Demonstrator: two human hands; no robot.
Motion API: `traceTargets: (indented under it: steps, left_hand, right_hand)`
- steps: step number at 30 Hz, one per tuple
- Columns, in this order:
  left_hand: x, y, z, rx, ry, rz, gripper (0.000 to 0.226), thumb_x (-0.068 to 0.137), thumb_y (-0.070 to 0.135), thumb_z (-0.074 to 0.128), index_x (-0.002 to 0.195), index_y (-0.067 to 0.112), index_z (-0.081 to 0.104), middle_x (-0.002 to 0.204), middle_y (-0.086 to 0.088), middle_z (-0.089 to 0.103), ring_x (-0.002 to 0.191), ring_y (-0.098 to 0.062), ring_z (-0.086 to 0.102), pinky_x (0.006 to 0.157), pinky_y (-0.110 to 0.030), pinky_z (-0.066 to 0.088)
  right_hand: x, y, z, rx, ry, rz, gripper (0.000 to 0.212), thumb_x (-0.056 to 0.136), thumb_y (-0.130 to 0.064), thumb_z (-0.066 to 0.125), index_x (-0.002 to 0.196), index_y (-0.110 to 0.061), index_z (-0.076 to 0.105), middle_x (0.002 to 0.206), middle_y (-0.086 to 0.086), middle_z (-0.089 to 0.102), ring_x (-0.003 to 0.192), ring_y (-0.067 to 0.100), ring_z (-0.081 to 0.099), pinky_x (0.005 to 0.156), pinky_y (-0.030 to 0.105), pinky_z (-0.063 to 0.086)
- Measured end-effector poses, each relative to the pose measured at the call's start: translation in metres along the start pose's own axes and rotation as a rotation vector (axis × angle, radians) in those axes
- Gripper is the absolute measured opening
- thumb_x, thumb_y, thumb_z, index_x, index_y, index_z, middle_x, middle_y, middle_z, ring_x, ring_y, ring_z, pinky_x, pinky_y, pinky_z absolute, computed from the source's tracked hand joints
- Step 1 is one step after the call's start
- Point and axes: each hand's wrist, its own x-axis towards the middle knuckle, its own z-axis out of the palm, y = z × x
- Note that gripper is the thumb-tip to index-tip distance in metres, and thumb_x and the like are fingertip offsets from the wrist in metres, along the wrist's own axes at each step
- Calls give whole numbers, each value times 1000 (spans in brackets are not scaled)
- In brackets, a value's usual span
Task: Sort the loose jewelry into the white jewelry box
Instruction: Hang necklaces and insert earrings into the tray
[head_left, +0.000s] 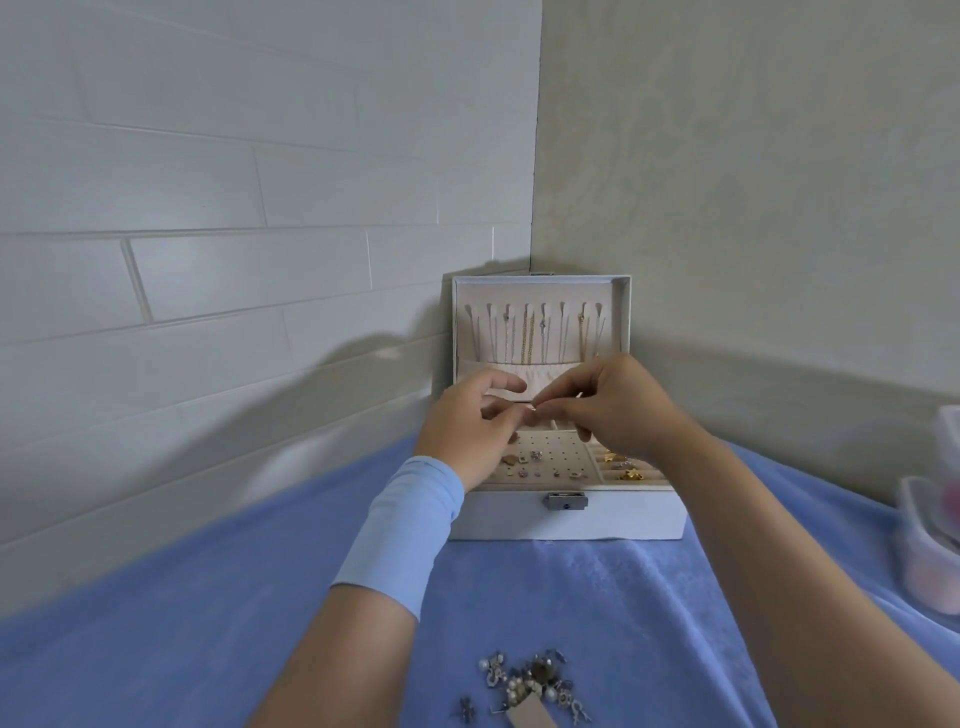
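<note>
**Seating a small piece over the earring panel — keep both pinches tight**

Blue cloth (623, 587): soft, fleecy, covers the whole surface under both forearms. Small parts will sink into the nap, so don't drop anything there.

White jewelry box (566, 517): smooth rigid shell, metal clasp (566, 501) at front, lid (540, 322) upright behind the fingers. Thin chains (527, 338) hang from the lid hooks above the fingertips.

Left hand (467, 431) and right hand (618, 405) meet fingertip to fingertip above the tray. Thumb and forefinger of each are pressed together on something tiny between them; too small to identify, probably an earring and its backing. Other fingers are loosely curled.

Perforated earring panel (550, 452): beige, padded, grid of holes, directly below the fingertips. A few studs are already seated on it nearer the wrists. Gold pieces (621, 465) sit in the slotted section under the right hand.

Loose jewelry pile (524, 680): pearls, metal bits, tangled, well behind the fingers near the elbows. Most is still unsorted.

Advice: work low over the tray so a slip lands inside the box.
</note>
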Motion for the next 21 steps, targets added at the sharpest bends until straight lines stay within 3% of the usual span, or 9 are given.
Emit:
traceTargets:
  steps: [2, 4, 8, 15, 21]
  left_hand:
    - [4, -7, 3, 220, 6, 70, 18, 94, 23, 59, 107, 32, 68, 96, 12, 72, 93, -9, 65, 82, -36, 58]
    - [4, -11, 4, 457, -27, 110, 22, 96, 24, 55, 107, 34, 71, 108, 12, 68, 107, -10, 58, 97, -37, 48]
    - [2, -12, 5, 767, -163, 146, 26, 97, 31, 50, 110, 38, 72, 124, 8, 63, 126, -17, 44, 106, -36, 35]
    - [1, -11, 5, 810, -179, 163, 26, 97, 34, 51, 114, 37, 70, 122, 7, 64, 123, -18, 48, 100, -31, 33]
    - [0, -12, 5, 726, -176, 140, 32, 89, 38, 61, 121, 35, 66, 121, 11, 64, 121, -14, 51, 105, -33, 39]
  right_hand:
    - [2, 7, 2, -181, -21, 45, 3, 82, -22, 83, 80, -24, 81, 70, -9, 71, 61, 3, 59, 64, 22, 51]
    - [2, 10, 5, -386, -71, 83, 1, 83, -26, 81, 83, -27, 81, 81, -13, 74, 78, 1, 65, 78, 26, 56]
    - [0, 7, 8, -612, -90, 85, 2, 83, -32, 77, 83, -33, 79, 84, -17, 73, 85, 3, 64, 79, 28, 57]
    - [-1, 5, 10, -722, -144, 35, 9, 86, -32, 69, 84, -34, 77, 85, -15, 71, 80, 5, 63, 62, 20, 47]
    - [-4, 4, 7, -560, -142, 81, 16, 93, -32, 66, 90, -26, 81, 85, -10, 74, 81, 10, 66, 74, 30, 57]
